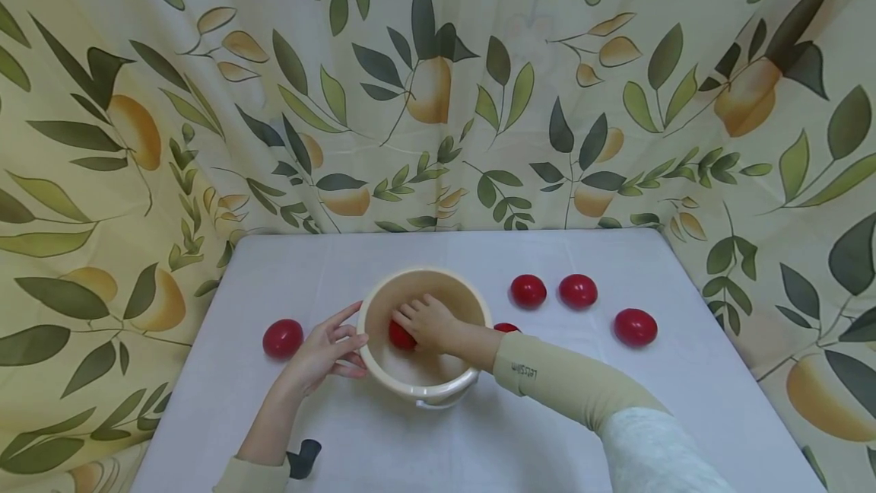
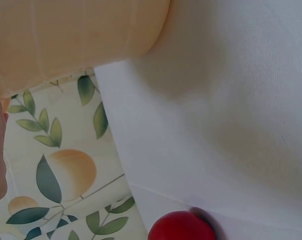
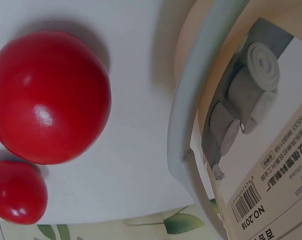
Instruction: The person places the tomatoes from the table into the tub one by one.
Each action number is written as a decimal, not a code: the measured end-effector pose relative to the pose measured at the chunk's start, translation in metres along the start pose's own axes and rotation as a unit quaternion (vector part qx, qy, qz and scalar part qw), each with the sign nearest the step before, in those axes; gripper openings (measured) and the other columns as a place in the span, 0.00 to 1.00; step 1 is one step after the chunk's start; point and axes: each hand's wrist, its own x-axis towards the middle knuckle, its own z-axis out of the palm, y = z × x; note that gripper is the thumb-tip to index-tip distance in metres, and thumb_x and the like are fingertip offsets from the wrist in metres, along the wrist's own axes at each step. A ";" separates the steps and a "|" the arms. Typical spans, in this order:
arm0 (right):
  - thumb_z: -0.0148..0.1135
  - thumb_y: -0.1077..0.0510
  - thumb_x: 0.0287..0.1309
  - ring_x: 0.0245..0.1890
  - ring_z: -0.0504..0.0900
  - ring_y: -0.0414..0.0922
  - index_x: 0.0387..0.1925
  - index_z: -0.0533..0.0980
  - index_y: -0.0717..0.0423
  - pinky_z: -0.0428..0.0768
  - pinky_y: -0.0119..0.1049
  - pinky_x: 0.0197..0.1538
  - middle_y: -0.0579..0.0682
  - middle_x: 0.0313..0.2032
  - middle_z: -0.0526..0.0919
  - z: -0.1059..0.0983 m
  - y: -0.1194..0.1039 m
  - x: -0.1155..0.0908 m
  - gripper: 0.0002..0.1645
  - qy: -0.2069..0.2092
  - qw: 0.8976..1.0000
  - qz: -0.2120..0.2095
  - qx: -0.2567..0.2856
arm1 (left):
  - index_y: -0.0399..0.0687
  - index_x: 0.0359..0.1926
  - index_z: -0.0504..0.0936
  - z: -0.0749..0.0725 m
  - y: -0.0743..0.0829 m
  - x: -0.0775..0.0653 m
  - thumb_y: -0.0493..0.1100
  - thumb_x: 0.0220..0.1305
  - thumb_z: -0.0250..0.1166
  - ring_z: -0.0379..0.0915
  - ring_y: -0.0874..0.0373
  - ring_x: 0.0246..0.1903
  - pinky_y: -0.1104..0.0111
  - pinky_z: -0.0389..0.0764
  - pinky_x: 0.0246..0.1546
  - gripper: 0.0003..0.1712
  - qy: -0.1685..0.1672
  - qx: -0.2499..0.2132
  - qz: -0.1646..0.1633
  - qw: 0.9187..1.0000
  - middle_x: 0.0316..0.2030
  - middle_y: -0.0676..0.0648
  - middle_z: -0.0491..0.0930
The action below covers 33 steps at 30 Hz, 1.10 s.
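A cream bucket [image 1: 385, 384] stands upright on the table, its handle hanging at the front. My left hand [image 1: 327, 352] holds its left side, with thumb and forefinger at the rim. Inside the bucket, my right hand [image 1: 427, 324] has its fingers over a red tomato [image 1: 400, 335] and grips it; the fingertips' contact is partly hidden. Another tomato [image 1: 283, 339] lies left of my left hand. To the right of the bucket lie several more, among them a tomato [image 1: 528, 291] and one partly covered by my right forearm [image 1: 506, 327].
The white-covered table [image 1: 547, 417] ends at a leaf-and-fruit patterned curtain [image 1: 438, 173] behind and on both sides. A printed label with a barcode [image 3: 246, 201] is on the bucket's outside, beside the grey handle [image 3: 183, 120]. A black strap [image 1: 304, 459] shows at my left wrist.
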 end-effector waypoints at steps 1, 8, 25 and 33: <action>0.57 0.34 0.51 0.50 0.70 0.40 0.60 0.62 0.42 0.68 0.34 0.48 0.42 0.53 0.70 0.000 0.000 0.000 0.37 0.002 1.000 -0.001 -0.003 | 0.48 0.69 0.53 0.000 0.000 0.000 0.39 0.61 0.61 0.81 0.52 0.26 0.58 0.83 0.30 0.39 0.000 0.000 0.001 1.000 0.32 0.47 0.75; 0.58 0.38 0.53 0.48 0.71 0.40 0.58 0.64 0.39 0.69 0.34 0.47 0.42 0.51 0.70 0.004 0.001 -0.001 0.32 0.028 1.000 -0.006 -0.012 | 0.48 0.69 0.52 0.000 0.000 -0.001 0.38 0.62 0.59 0.80 0.53 0.26 0.58 0.83 0.31 0.38 -0.004 -0.001 0.004 1.000 0.33 0.45 0.75; 0.64 0.52 0.51 0.55 0.68 0.48 0.55 0.69 0.48 0.67 0.47 0.59 0.49 0.53 0.73 -0.011 0.050 -0.036 0.28 0.273 0.950 0.027 0.150 | 0.48 0.69 0.53 -0.001 0.001 -0.002 0.38 0.61 0.60 0.80 0.53 0.26 0.59 0.83 0.31 0.38 -0.005 -0.004 0.004 1.000 0.34 0.41 0.75; 0.58 0.48 0.54 0.59 0.65 0.52 0.58 0.66 0.49 0.61 0.53 0.63 0.55 0.57 0.69 0.027 0.093 -0.088 0.30 0.291 0.910 0.213 0.206 | 0.48 0.69 0.54 -0.002 0.000 -0.001 0.41 0.59 0.63 0.81 0.52 0.27 0.59 0.83 0.31 0.40 -0.005 -0.003 0.006 1.000 0.34 0.42 0.75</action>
